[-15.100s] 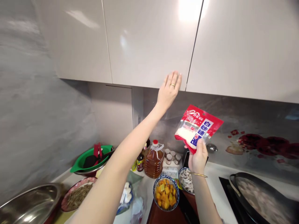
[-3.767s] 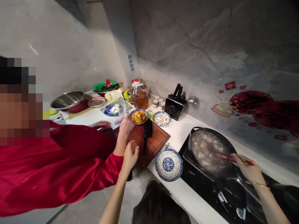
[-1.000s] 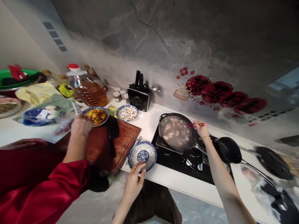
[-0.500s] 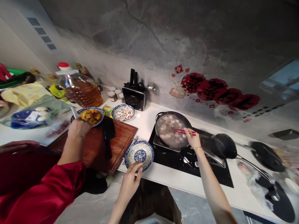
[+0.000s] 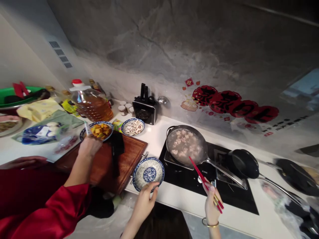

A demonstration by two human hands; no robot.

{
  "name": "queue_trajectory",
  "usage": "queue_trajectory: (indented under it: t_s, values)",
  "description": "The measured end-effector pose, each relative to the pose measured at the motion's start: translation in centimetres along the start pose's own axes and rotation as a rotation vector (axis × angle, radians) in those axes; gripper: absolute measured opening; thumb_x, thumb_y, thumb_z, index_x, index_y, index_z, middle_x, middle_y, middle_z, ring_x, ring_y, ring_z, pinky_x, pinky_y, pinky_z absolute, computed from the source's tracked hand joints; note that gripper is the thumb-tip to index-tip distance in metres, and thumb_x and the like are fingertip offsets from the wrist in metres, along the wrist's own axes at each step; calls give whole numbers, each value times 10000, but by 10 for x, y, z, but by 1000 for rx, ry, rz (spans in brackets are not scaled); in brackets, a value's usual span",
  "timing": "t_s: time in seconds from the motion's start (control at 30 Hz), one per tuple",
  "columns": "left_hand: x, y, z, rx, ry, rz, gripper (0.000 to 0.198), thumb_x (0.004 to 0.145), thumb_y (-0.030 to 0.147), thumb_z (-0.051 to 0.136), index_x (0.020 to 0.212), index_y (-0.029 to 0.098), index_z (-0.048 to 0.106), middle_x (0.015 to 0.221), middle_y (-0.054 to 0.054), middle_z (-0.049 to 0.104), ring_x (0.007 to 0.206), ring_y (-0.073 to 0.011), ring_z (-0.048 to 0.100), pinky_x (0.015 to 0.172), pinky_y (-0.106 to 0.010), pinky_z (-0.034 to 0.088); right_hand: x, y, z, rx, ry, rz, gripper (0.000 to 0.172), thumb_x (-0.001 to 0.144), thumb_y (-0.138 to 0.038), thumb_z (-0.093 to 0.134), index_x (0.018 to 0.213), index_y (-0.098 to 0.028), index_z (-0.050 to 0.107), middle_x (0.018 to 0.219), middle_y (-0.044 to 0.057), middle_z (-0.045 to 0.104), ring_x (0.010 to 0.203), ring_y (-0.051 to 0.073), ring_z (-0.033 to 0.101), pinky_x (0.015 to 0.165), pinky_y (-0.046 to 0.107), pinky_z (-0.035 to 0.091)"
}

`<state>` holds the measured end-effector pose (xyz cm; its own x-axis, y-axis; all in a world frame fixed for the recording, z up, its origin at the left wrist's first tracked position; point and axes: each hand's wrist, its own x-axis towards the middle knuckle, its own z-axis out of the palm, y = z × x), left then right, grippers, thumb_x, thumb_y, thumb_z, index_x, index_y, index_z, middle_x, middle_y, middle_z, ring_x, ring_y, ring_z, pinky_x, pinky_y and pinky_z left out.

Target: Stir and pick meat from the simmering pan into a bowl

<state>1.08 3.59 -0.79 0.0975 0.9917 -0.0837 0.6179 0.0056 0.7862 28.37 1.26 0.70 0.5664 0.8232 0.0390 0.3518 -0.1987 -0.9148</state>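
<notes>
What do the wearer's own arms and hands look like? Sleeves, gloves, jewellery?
No gloves; forearms look mostly bare. The right hand has a thin gold-coloured bangle at its wrist. The left hand has what looks like a ring on one finger.

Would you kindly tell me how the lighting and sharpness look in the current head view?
In the head view, the wall darkens toward the upper right, and small highlights glint on the bottle; also in the head view, the pan holds food that looks hazy, the red chopsticks stand out more clearly, and the plastic bag near the right edge looks blurred.
</notes>
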Motion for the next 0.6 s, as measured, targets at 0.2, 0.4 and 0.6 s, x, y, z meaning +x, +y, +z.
queue_trajectory:
  t_s: [0.2,0.4,0.6]
  values:
    - [1,4,-1,7,-55,8,306,902,335,406,1049,202,639,1053,-89,692,985,-211,653,861,-344,532,-7,1,4,142,-3,163,361,844,-548,480,941,-228,617,1068,81,689,964,278,674,851,398,571]
    - [-7,-6,-1,7,-73,-29,313,897,345,411,1058,196,634,1062,-91,689,999,-223,646,871,-363,521,-8,-6,11,272,65,223,442,803,-548,557,973,-149,640,1076,108,678,977,267,665,862,388,561]
    - [-10,-6,-5,24,-69,-30,306,890,327,413,1056,199,636,1056,-86,694,990,-221,650,877,-360,514,0,-15,14,249,42,139,408,831,-511,541,982,-148,654,1101,116,670,1000,269,654,868,409,556]
